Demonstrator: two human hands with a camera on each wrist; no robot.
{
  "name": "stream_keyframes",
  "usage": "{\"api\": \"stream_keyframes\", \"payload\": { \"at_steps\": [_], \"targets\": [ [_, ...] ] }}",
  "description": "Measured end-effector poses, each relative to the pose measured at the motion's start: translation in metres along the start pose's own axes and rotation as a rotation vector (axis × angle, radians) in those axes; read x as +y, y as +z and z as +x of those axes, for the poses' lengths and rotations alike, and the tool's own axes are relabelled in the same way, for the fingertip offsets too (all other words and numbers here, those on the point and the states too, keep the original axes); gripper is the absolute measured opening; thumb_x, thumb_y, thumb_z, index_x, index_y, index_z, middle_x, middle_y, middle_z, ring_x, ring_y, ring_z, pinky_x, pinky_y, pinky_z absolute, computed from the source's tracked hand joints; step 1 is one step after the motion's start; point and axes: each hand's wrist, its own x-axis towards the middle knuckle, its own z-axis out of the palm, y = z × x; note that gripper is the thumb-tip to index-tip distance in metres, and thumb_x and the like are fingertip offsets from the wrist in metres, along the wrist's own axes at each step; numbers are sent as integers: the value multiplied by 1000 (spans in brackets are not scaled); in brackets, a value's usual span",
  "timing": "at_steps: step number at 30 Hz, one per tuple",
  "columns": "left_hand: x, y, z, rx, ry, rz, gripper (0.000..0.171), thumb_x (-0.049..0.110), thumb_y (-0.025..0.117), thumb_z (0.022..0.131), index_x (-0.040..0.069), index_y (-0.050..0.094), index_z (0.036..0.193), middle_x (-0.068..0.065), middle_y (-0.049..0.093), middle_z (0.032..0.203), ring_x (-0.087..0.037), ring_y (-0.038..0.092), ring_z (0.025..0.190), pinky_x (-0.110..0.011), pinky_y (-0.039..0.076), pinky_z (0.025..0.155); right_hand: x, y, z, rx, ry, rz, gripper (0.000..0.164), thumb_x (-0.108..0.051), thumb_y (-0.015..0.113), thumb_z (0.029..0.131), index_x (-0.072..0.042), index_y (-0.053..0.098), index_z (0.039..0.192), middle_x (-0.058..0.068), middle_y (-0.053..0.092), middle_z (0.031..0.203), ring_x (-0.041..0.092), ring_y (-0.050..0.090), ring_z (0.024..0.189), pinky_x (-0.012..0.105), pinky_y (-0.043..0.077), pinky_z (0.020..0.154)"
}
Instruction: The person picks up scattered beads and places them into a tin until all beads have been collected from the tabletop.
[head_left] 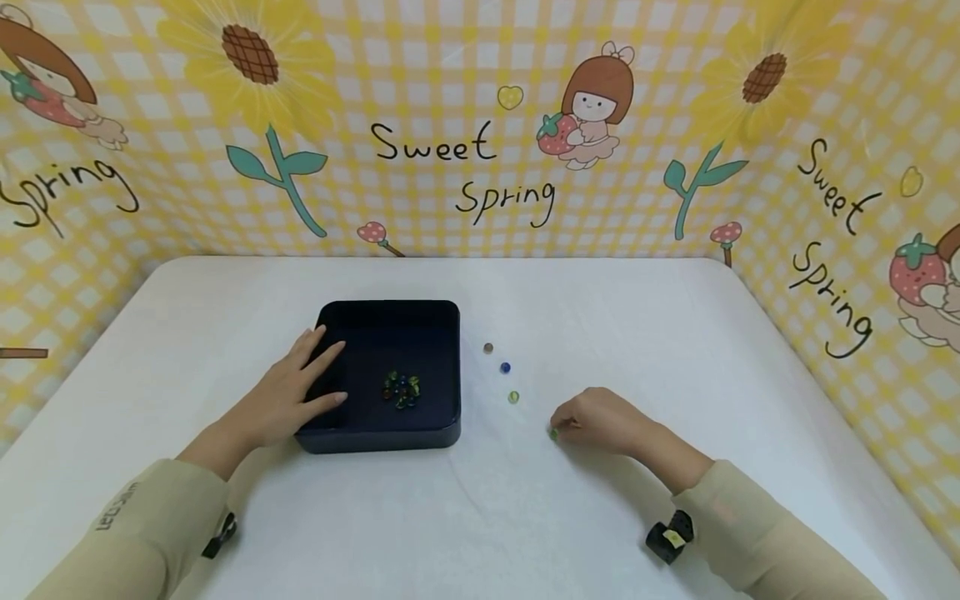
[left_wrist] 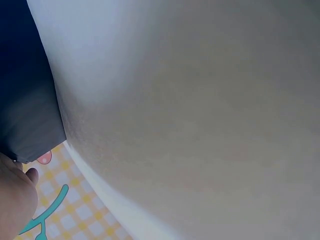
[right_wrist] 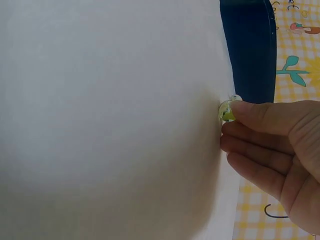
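A dark navy square tray [head_left: 375, 439] stands left of centre on the white table, with a cluster of coloured glass marbles [head_left: 402, 389] on its floor. My left hand [head_left: 288, 392] rests over the tray's left rim, fingers spread and pointing inward. Just above the tabletop, right of the tray, my right hand [head_left: 600, 419] pinches a green marble [right_wrist: 227, 112] between thumb and fingertips. Between that hand and the tray lie a yellow-green marble [head_left: 513, 397], a blue marble [head_left: 506, 367] and a brownish marble [head_left: 488, 348], spaced in a slanting row.
The white tabletop [head_left: 600, 325] stretches around the tray and hands. A yellow checked cloth [head_left: 420, 75] with printed flowers and lettering hangs behind and at both sides. Each sleeve bears a small black wrist camera [head_left: 670, 537].
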Motion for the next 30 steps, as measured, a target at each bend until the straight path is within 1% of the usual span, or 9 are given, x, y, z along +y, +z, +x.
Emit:
{"api": "stream_keyframes", "payload": {
  "at_steps": [3, 7, 10, 14, 20, 23, 27, 30],
  "targets": [
    [-1, -1, 0, 2, 0, -3, 72, 47, 44, 86, 9, 14, 139, -16, -3, 142, -30, -7, 128, -59, 12, 93, 0, 0, 1, 7, -8, -30, 9, -4, 62, 75, -9, 69, 80, -11, 56, 68, 1, 40, 57, 16, 38, 55],
    [-1, -1, 0, 4, 1, -2, 72, 47, 44, 86, 9, 15, 139, -16, -3, 142, -30, -7, 128, -60, 12, 93, 1, -1, 3, 6, -13, -28, 7, -6, 64, 75, -9, 69, 80, -9, 59, 70, 1, 42, 57, 17, 40, 55],
    [-2, -1, 0, 3, 0, 2, 72, 47, 44, 86, 8, 15, 139, -17, -2, 142, -31, -7, 128, -60, 12, 92, 2, -2, 5, 8, 1, 22, 9, -5, 64, 75, -7, 69, 82, -6, 62, 74, 0, 48, 62, 17, 43, 58],
    [-3, 0, 1, 1, 1, 9, 72, 48, 44, 86, 9, 15, 139, -16, -2, 142, -31, -6, 128, -60, 13, 92, 1, -3, 10, 30, 19, 109, 10, -4, 63, 76, -6, 69, 84, -3, 65, 81, 2, 56, 71, 18, 46, 63],
    [-3, 2, 0, -4, -6, 4, 72, 48, 43, 85, 11, 13, 140, -16, -3, 142, -31, -7, 128, -61, 12, 92, -4, -8, 21, 73, 8, 186, 9, -9, 63, 78, -9, 68, 85, -4, 65, 83, 3, 58, 73, 18, 46, 63],
    [-3, 1, 0, -1, -7, 1, 72, 48, 44, 85, 10, 14, 139, -16, -3, 142, -31, -7, 128, -60, 12, 92, -8, -11, 29, 97, 10, 240, 10, -9, 62, 79, -8, 68, 86, -3, 65, 85, 4, 58, 74, 19, 46, 64],
    [-3, 1, 0, 1, -5, 8, 72, 48, 44, 85, 9, 15, 139, -16, -2, 142, -31, -6, 128, -60, 13, 92, -14, -13, 41, 152, -21, 277, 11, -10, 61, 80, -8, 68, 88, -2, 65, 86, 5, 59, 77, 18, 47, 65],
    [-2, 0, -1, -1, -3, 10, 72, 48, 44, 86, 11, 14, 140, -15, -3, 143, -31, -6, 128, -60, 12, 92, -18, -13, 52, 204, -54, 303, 10, -10, 62, 79, -7, 68, 87, -1, 65, 85, 7, 59, 79, 18, 47, 67]
  ]
}}
